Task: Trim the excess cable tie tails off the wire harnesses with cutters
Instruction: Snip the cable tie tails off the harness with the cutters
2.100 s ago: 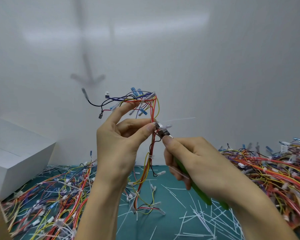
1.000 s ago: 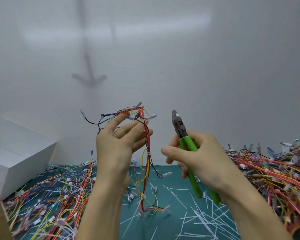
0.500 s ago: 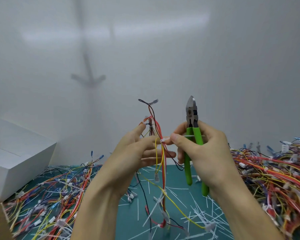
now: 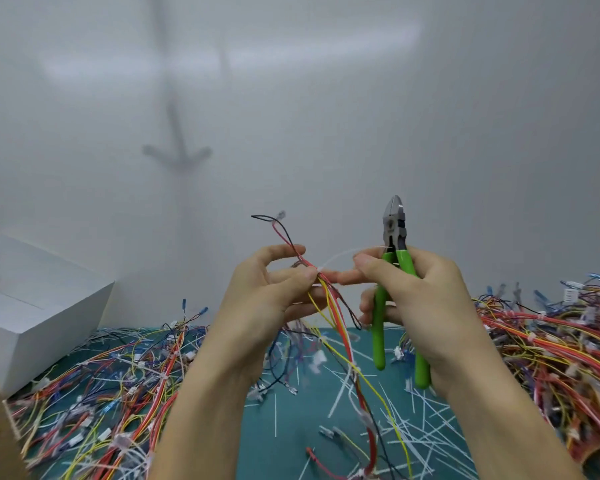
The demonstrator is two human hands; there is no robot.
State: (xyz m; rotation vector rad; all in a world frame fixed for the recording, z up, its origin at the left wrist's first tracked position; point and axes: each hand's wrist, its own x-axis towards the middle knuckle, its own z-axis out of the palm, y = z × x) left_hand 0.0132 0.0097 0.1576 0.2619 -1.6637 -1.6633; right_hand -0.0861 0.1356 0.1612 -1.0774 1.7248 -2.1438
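Harness point(image 4: 336, 306), a bundle of red, yellow and black wires, held upright at centre above the mat point(image 4: 284, 410), its lower end trailing toward 6 o'clock onto that surface. Left hand point(image 4: 267, 299) pinches the bundle between thumb and forefinger right at the tie point(image 4: 318, 270), with the other fingers curled behind the wires. Right hand point(image 4: 426, 299), at 3 o'clock of the left, wraps its lower fingers round the green handles of the cutters point(image 4: 394, 230), whose nose points to 12 o'clock with the jaws seemingly together and apart from the tie. Its thumb and forefinger reach across and appear to nip the tail point(image 4: 336, 258), a thin translucent strip arching from the tie toward 2 o'clock. Step in hand, by judgement: finding and drawing out an uncut tail before the cut. The next move calls for tipping the cutters down, parting the jaws and seating them flush against the tie without catching a wire. Offcuts point(image 4: 430, 427) litter the mat at 5 o'clock. One heap point(image 4: 551, 341) of harnesses lies at 3 o'clock and another point(image 4: 101, 375) at 8 o'clock, with a white box point(image 4: 32, 306) at 9 o'clock.
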